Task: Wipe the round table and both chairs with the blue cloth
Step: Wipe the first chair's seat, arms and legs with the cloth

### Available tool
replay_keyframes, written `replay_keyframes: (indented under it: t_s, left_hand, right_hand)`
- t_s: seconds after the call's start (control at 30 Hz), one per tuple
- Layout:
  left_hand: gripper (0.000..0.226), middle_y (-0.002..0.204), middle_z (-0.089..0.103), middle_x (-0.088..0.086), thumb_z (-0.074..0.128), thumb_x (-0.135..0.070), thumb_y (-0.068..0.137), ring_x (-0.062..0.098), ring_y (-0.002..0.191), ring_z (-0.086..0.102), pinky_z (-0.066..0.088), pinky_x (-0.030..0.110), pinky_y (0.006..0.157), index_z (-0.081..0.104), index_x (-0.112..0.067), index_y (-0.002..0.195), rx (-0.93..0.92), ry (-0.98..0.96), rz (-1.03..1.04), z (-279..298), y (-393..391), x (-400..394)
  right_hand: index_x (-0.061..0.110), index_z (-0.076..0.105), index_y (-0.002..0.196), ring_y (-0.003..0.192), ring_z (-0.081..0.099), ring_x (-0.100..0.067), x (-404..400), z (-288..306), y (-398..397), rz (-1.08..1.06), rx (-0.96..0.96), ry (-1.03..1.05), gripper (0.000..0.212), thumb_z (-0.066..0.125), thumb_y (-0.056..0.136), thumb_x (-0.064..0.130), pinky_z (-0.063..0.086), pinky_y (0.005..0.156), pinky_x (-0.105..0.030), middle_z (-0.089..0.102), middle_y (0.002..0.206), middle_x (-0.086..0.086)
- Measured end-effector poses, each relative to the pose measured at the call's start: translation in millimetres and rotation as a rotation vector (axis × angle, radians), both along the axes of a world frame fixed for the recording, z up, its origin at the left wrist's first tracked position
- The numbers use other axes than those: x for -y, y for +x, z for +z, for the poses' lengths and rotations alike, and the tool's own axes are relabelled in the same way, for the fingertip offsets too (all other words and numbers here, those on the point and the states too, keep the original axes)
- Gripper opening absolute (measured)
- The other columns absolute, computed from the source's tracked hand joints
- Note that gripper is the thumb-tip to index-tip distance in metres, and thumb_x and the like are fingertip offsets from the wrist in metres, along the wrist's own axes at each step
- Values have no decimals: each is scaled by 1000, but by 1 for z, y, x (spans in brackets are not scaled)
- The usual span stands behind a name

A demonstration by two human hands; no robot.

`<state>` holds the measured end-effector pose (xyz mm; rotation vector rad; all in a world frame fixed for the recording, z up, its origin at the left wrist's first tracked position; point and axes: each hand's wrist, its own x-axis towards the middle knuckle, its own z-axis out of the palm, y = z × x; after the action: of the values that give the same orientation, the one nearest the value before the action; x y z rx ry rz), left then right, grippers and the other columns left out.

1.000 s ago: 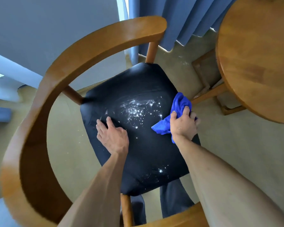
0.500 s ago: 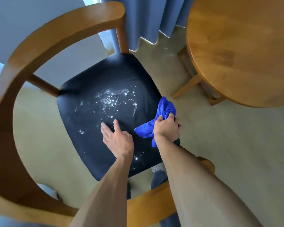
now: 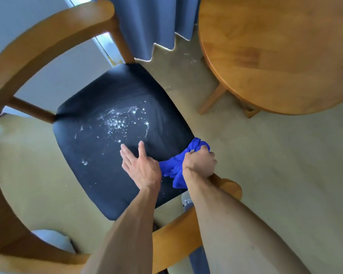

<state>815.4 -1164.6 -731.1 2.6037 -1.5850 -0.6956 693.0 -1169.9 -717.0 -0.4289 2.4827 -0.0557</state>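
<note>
Looking straight down at a wooden chair [image 3: 34, 54] with a curved armrest back and a black padded seat [image 3: 99, 167], and there's a mess of white specks and smears [image 3: 123, 121] across the middle of that seat. The left hand [image 3: 141, 167] lies flat on the seat near its front right part, fingers [image 3: 127, 155] stretched out and a bit apart, holding nothing. The right hand [image 3: 199, 163] is just beside it at the seat's right edge, fingers clamped tight on the blue cloth [image 3: 172, 169], which is all bunched up and sticks out above and below the fist, touching the seat edge. The end of the chair's arm shows right under that wrist. The round table [image 3: 281, 56] with its bare wooden surface sits off to the upper right, well apart from the hands, one leg showing under it. Blue curtain [image 3: 152, 22] hangs behind the chair, and the floor [image 3: 275, 165] is pale with a few white specks near the curtain hem
</note>
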Motion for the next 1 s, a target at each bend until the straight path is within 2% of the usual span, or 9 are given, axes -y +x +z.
replay_keyframes:
  t_s: [0.13,0.23,0.4,0.5,0.63,0.73,0.83,0.9,1.0]
  left_hand:
    - [53,159,8,24,43,-13,95,36,147,10,17,47,113,36,-25,145,81,37,159,-7,48,-6]
    - [54,159,6,23,40,-18,97,37,147,10,17,49,114,26,-19,149,88,51,289,-5,81,-6]
    - [56,160,10,21,36,-22,100,34,148,12,16,47,116,21,-5,152,49,74,511,-6,134,3]
    - [53,158,21,19,37,-20,100,32,146,21,20,45,115,25,-4,150,-10,82,592,-10,166,6]
    - [52,150,37,15,36,-14,99,35,131,44,37,49,104,27,-8,150,-136,81,639,-11,213,17]
    - [55,150,39,10,35,-13,100,31,130,45,37,45,102,24,-16,153,-213,47,682,-13,243,37]
    - [58,143,45,6,40,-12,97,28,123,48,38,37,94,27,-21,152,-230,-91,572,-20,268,55]
    - [59,144,42,3,43,-13,96,27,122,48,38,33,91,27,-23,152,-256,-149,457,-22,274,65]
    - [67,158,24,0,44,-11,94,23,129,44,39,34,97,19,-26,154,-282,-160,484,-11,271,86]
  right_hand:
    - [11,64,115,104,58,-35,8,1,-2,98,-71,-193,25,56,92,15,38,71,-34,64,111,-15]
    - [7,63,112,101,59,-36,34,9,13,164,-66,-357,22,54,93,12,40,75,-36,65,109,-17]
    - [8,56,101,93,58,-37,111,17,104,319,177,-541,10,51,96,14,42,78,-38,64,100,-16]
    - [9,55,105,96,58,-37,142,18,197,431,326,-624,12,49,97,15,45,81,-42,63,101,-16]
    - [11,53,127,102,57,-34,155,17,304,637,332,-665,28,46,100,17,47,84,-44,59,113,-16]
    - [17,49,136,102,57,-32,162,8,346,697,257,-696,36,46,101,18,47,88,-43,55,113,-15]
    - [26,47,143,101,57,-30,172,-5,354,646,269,-668,41,44,102,22,43,91,-39,52,115,-13]
    - [25,55,139,103,58,-28,172,-12,345,689,291,-726,39,47,101,26,41,92,-34,54,117,-12]
    - [25,59,135,113,53,-26,165,-21,334,909,267,-687,42,52,96,39,42,94,-36,53,127,-10]
